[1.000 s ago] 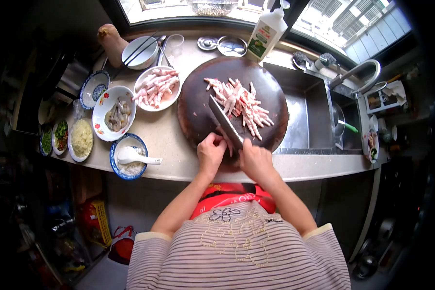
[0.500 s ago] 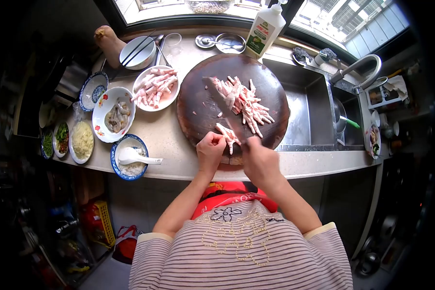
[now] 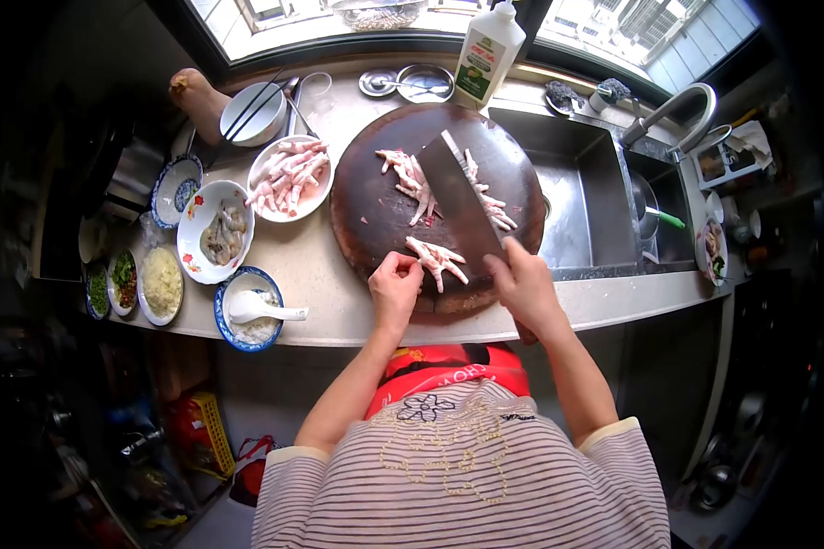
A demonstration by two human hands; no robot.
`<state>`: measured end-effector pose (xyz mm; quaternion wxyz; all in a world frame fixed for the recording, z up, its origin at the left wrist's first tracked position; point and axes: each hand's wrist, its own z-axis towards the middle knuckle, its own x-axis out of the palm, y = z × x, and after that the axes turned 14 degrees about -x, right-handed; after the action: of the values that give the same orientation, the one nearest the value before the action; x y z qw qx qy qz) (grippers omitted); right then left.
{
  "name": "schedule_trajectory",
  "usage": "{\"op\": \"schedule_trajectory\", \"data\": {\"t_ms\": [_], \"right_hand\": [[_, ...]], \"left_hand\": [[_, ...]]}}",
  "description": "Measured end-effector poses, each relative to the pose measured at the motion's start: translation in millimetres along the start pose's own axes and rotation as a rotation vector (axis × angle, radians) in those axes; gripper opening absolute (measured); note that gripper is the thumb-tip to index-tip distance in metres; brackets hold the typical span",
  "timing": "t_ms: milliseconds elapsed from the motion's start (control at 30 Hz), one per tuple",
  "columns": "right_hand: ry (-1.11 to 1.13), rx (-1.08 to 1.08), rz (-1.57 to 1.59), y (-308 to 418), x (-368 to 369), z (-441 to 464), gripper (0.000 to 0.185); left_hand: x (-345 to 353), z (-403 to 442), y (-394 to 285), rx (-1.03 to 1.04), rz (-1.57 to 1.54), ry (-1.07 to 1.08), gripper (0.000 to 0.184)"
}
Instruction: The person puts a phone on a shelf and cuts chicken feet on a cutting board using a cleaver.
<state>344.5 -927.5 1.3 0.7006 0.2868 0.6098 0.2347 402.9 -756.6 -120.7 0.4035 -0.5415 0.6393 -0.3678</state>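
Observation:
My right hand (image 3: 525, 285) is wrapped round the handle of a cleaver (image 3: 464, 203), its broad blade slanting up and left above the round wooden chopping board (image 3: 364, 206). Fingers curled, my left hand (image 3: 396, 287) pinches the end of a pale chicken foot (image 3: 438, 260) at the board's near side. Behind the blade lies a pile of chicken feet (image 3: 410, 183), partly hidden by it. More chicken feet (image 3: 290, 174) fill a white bowl (image 3: 323, 194) left of the board.
Left on the counter stand a flowered bowl of shrimp (image 3: 189, 231), a rice bowl (image 3: 222, 316) with a white spoon, and small dishes of minced garlic (image 3: 163, 285) and chopped greens (image 3: 122, 271). A white bottle (image 3: 487, 57) stands behind the board; a sink (image 3: 577, 201) lies right.
The cleaver has lifted away from the chicken foot and swung to the right with my right hand, its blade now more broadside. My left hand stays beside the chicken foot.

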Motion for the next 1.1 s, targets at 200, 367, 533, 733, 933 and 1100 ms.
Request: {"op": "schedule_trajectory", "data": {"t_ms": [200, 367, 533, 733, 933, 1100], "right_hand": [[-0.144, 0.101, -0.341, -48, -18, 3, 0.021], [-0.121, 0.287, -0.298, -87, -8, 4, 0.023], [-0.210, 0.203, -0.328, -85, -2, -8, 0.019], [-0.120, -0.065, -0.147, -11, 8, -25, 0.018], [0.085, -0.191, -0.181, 13, 51, -26, 0.021], [0.196, -0.156, -0.289, 17, 55, -16, 0.016]], "left_hand": [[9, -10, -37, 0.052, 0.482, -0.146, 0.023], [28, -7, -32, 0.190, 0.645, -0.189, 0.040], [20, -2, -38, 0.093, 0.463, -0.184, 0.037], [-2, 13, -24, 0.053, 0.290, -0.154, 0.023], [-2, 7, -26, 0.014, 0.271, -0.157, 0.019], [-6, 9, -21, 0.167, 0.318, -0.199, 0.015]]}}
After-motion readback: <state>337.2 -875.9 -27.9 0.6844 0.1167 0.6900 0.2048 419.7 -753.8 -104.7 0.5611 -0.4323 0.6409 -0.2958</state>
